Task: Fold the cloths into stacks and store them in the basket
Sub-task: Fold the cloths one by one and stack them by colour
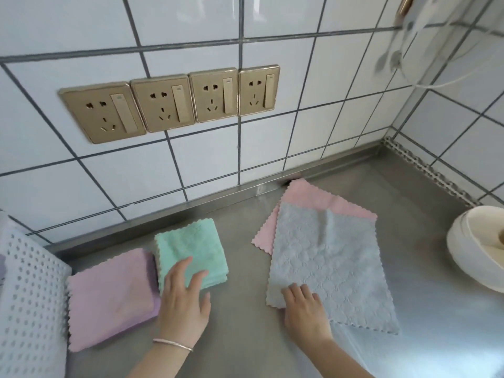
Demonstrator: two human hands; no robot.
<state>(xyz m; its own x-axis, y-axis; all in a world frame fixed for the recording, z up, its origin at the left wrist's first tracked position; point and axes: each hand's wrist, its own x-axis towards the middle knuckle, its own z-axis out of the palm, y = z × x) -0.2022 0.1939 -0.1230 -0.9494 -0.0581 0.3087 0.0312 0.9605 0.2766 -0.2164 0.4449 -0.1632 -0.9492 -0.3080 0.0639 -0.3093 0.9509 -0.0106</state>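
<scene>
- Shining a little, the grey steel counter (409, 208) runs back to a wall of white square tiles (191, 165), and the two walls meet in a corner at the far right.
- Four gold wall sockets (169, 103) sit in a row on the tiles.
- The left hand (185, 301) lies flat with straight, spread fingers, and its fingertips rest on the folded mint green cloth stack (191, 249). It holds nothing. A thin silver bracelet (172, 344) is on that wrist.
- The right hand (305, 309) presses down on the near left corner of the flat grey fluffy cloth (332, 263). Its fingers are bent a bit, but I cannot tell if they pinch the cloth.
- The grey cloth lies on top of a flat pink cloth (305, 193), which peeks out at the back and left.
- The folded lilac cloth stack (111, 296) touches the mint stack's left side.
- The white plastic basket with holes (30, 296) stands at the left edge, just beside the lilac stack.
- A white round bowl (469, 257) sits at the right edge, apart from the grey cloth.
- Bare counter shows between the two hands.
</scene>
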